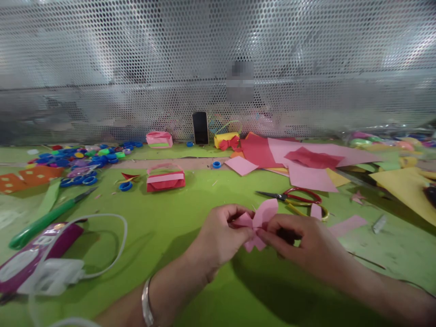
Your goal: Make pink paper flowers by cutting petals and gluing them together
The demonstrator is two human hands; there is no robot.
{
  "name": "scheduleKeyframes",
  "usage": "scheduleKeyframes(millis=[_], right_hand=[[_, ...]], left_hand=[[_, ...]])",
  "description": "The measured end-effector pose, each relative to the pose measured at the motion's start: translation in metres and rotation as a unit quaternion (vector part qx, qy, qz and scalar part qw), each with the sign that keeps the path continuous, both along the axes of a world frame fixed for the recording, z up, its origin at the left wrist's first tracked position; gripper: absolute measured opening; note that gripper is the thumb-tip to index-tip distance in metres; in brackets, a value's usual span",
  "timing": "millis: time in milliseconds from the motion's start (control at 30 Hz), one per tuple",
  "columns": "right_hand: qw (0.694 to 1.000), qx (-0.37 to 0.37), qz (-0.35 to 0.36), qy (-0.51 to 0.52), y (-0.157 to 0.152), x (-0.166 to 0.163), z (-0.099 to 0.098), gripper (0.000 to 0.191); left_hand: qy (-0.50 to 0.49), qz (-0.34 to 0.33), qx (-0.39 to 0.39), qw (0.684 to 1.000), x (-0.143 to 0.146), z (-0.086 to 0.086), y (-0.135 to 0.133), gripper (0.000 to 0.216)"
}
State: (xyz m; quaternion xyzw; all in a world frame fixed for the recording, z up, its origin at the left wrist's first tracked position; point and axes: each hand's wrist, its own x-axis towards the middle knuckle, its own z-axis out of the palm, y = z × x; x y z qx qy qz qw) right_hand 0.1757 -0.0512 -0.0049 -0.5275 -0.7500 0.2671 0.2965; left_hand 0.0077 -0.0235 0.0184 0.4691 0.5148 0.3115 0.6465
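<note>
A pink paper bow (265,212) is held up over the green table by both hands. My left hand (223,231) pinches its left side between thumb and fingers, close to the gathered middle. From the right, my right hand (299,234) grips the bow near its centre, and the curled fingers hide part of it. Just beyond my right hand lies a pair of scissors (286,196) with red and yellow handles, its blades pointing left. A pink paper strip (349,225) rests to the right of that hand.
Behind stand a red paper bag (165,181), a pink one (159,140), a yellow one with a red bow (226,140) and a phone (200,128). Paper sheets (309,176) lie back right. Left are bottle caps (90,159), a green-handled knife (51,218) and a white cable (124,231).
</note>
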Motion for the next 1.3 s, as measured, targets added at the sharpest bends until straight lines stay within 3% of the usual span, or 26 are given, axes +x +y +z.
scheduleKeyframes(millis=[333,533,700,767,867,967,1067,1167,1300], right_hand=[[1.0,0.007,-0.001,-0.02,-0.001,0.0,0.0,0.027],[0.992,0.004,-0.092,0.083,-0.002,-0.006,-0.004,0.021],[0.989,0.018,-0.091,0.118,-0.003,-0.003,-0.006,0.024],[0.986,0.047,-0.079,0.142,0.0,0.004,-0.005,0.021],[0.98,0.148,-0.047,0.123,0.01,0.019,-0.002,0.005],[0.969,0.238,0.028,0.054,0.02,0.03,0.001,0.034],[0.955,0.279,0.105,0.01,0.021,0.033,0.005,0.021],[0.93,0.346,0.119,-0.044,0.015,0.029,0.009,0.015],[0.883,0.453,0.068,-0.103,0.01,0.022,0.011,0.012]], left_hand=[[0.007,-0.012,0.004,1.0,0.004,0.001,-0.002,0.02],[0.007,0.017,0.013,1.0,0.006,0.005,-0.002,0.022],[-0.009,0.026,0.016,1.0,0.002,0.001,-0.001,0.02],[-0.009,0.025,0.014,1.0,-0.001,-0.002,0.002,0.02],[0.001,0.006,0.0,1.0,-0.006,-0.002,0.006,0.027],[0.005,-0.018,-0.001,1.0,-0.009,-0.002,0.008,0.034],[-0.005,-0.021,-0.005,1.0,-0.011,-0.002,0.009,0.04],[-0.085,0.036,-0.028,0.995,-0.012,-0.002,0.009,0.04],[-0.25,0.049,-0.087,0.963,-0.008,0.0,0.007,0.017]])
